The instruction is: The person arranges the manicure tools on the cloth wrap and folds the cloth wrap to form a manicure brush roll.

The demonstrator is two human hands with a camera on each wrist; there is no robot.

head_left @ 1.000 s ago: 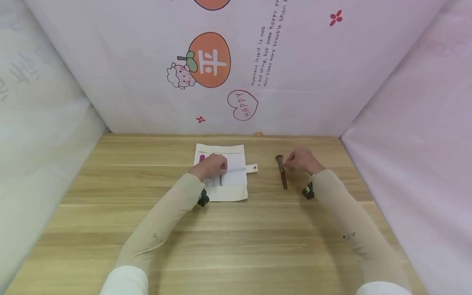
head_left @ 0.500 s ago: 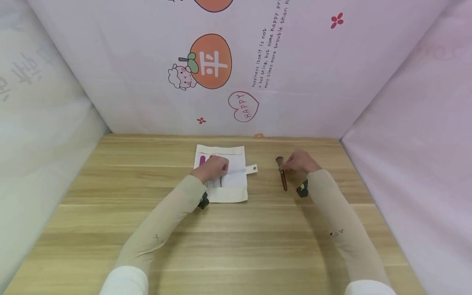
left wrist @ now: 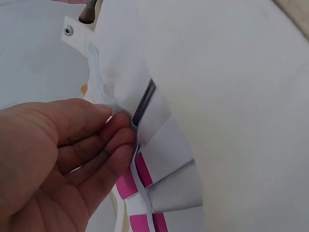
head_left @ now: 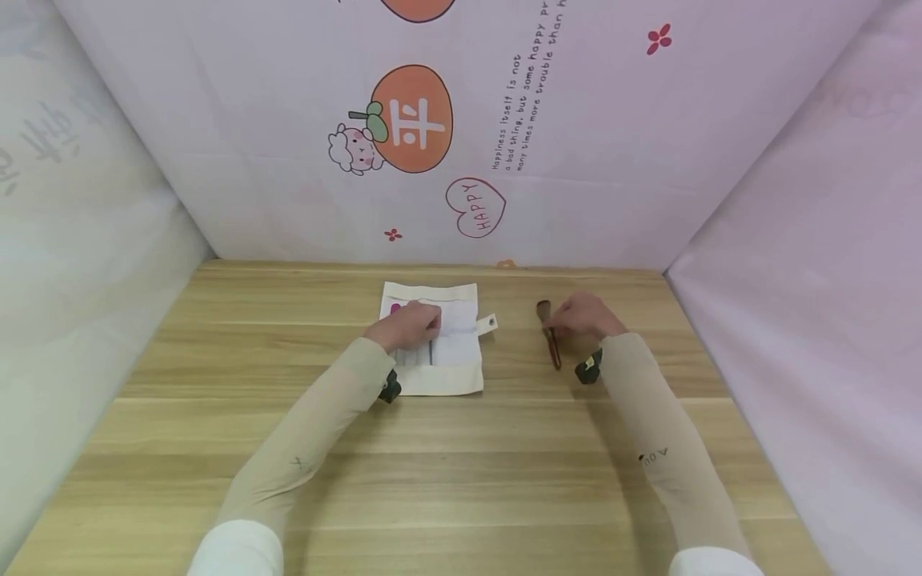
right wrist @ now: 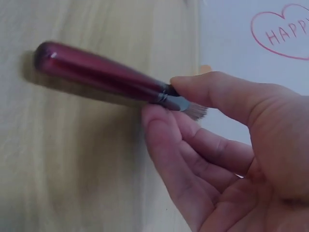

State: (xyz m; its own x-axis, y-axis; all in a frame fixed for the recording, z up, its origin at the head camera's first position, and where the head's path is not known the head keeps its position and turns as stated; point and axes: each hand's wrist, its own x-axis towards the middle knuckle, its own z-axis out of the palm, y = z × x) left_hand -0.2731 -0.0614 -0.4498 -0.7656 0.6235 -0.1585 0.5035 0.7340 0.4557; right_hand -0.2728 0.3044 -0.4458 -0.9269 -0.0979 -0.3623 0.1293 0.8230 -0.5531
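An unfolded white brush roll (head_left: 442,381) lies on the table, with my left hand (head_left: 406,325) over its middle. In the left wrist view, that hand's thumb and fingertips pinch the roll's thin grey elastic band (left wrist: 140,186). Beside the fingertips, a slim dark metal piece (left wrist: 144,102) sticks out from under the band; its kind is unclear. Pink-ended pieces (left wrist: 127,184) sit under the band lower down. To the right, my right hand (head_left: 585,315) pinches a makeup brush (right wrist: 99,71) near its ferrule, between thumb and fingertips. Its dark red handle points away from the palm; the bristles are partly hidden.
A snap tab (head_left: 487,324) juts from the roll's right side toward the brush. The wooden table (head_left: 504,464) ends at a printed white cloth wall (head_left: 576,200) behind, with further cloth walls on both sides.
My right hand has moved left onto the makeup brush and now pinches it; the brush has shifted slightly. My left hand has moved slightly left, and the roll's snap tab has tilted upward.
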